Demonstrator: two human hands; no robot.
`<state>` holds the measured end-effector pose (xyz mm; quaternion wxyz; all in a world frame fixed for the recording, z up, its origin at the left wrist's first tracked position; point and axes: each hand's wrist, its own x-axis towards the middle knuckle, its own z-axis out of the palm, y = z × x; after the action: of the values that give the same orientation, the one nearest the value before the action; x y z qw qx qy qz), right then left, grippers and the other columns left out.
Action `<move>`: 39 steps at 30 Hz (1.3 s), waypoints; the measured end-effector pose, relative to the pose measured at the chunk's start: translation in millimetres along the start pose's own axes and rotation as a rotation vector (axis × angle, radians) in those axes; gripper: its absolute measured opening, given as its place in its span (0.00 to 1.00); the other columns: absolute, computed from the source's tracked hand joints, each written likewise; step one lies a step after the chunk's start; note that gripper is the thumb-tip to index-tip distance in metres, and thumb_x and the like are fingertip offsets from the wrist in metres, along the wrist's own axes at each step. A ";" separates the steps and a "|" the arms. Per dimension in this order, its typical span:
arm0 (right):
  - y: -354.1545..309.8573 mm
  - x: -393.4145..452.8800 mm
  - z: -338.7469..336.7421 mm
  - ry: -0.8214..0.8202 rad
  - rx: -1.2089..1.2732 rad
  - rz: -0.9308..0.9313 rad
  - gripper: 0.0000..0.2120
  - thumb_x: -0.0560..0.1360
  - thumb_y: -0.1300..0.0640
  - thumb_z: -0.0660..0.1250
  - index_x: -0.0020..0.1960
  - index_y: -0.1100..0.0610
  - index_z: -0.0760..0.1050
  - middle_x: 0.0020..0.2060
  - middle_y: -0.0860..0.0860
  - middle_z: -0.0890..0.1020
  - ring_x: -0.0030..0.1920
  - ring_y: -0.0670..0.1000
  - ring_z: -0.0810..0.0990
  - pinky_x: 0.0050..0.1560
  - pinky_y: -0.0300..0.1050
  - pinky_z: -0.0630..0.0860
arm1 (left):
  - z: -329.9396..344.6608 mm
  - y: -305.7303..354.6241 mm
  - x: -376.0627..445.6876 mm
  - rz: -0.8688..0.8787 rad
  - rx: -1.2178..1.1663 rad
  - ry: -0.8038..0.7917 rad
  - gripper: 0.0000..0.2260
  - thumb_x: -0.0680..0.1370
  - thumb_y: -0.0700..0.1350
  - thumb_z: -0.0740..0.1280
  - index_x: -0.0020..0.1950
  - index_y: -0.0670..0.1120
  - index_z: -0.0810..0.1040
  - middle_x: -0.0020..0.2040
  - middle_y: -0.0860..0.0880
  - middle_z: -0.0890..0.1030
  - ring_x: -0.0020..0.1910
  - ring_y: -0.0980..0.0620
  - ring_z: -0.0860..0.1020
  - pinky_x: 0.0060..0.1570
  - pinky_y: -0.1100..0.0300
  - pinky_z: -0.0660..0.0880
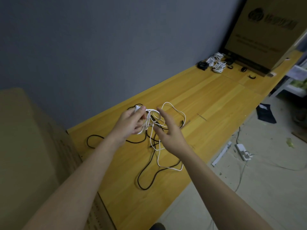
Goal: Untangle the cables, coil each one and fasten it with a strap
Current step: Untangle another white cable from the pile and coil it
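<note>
Above the surface [216,103]: left hand [131,120] grips gathered white cable [158,156] loops, keeping the coil; right hand [167,128] open, fingers spread, holding nothing. Black cable [144,176] below, entangled. Finished coils [216,63] and straps [252,76] far end, set apart.

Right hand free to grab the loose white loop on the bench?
Probably yes. The right hand is open, holding nothing, and the white cable loop lies on the bench just beyond its fingers. The left hand grips the coiled part, off to the side.

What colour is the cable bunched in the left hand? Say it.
White cable, gripped by the left hand; head view.
</note>
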<state>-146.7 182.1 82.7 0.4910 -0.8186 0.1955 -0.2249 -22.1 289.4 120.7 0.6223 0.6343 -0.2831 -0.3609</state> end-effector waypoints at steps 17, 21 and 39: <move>-26.6 14.3 -6.2 -0.247 0.399 0.131 0.08 0.81 0.57 0.60 0.57 0.51 0.77 0.37 0.36 0.81 0.39 0.34 0.77 0.40 0.26 0.70 | -5.2 3.2 -10.3 -0.172 -0.170 -0.198 0.22 0.70 0.66 0.61 0.28 0.51 0.64 0.21 0.54 0.57 0.17 0.58 0.53 0.18 0.69 0.54; -28.1 11.3 -5.3 -0.290 0.334 0.199 0.09 0.79 0.50 0.61 0.44 0.50 0.78 0.28 0.38 0.72 0.29 0.38 0.69 0.34 0.34 0.65 | -6.4 3.6 -9.5 -0.183 -0.061 -0.176 0.24 0.69 0.69 0.59 0.26 0.51 0.66 0.21 0.54 0.58 0.17 0.56 0.56 0.19 0.67 0.55; -24.0 13.5 24.6 0.005 0.349 0.167 0.14 0.83 0.55 0.55 0.45 0.63 0.71 0.32 0.55 0.68 0.32 0.50 0.65 0.33 0.43 0.64 | -7.4 -0.1 2.5 -0.135 -0.031 -0.058 0.31 0.62 0.78 0.47 0.24 0.52 0.67 0.22 0.51 0.66 0.24 0.52 0.71 0.29 0.61 0.68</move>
<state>-119.4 203.0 96.2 0.6419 -0.7014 0.2222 -0.2160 -14.6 291.8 120.1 0.5977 0.6316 -0.2518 -0.4247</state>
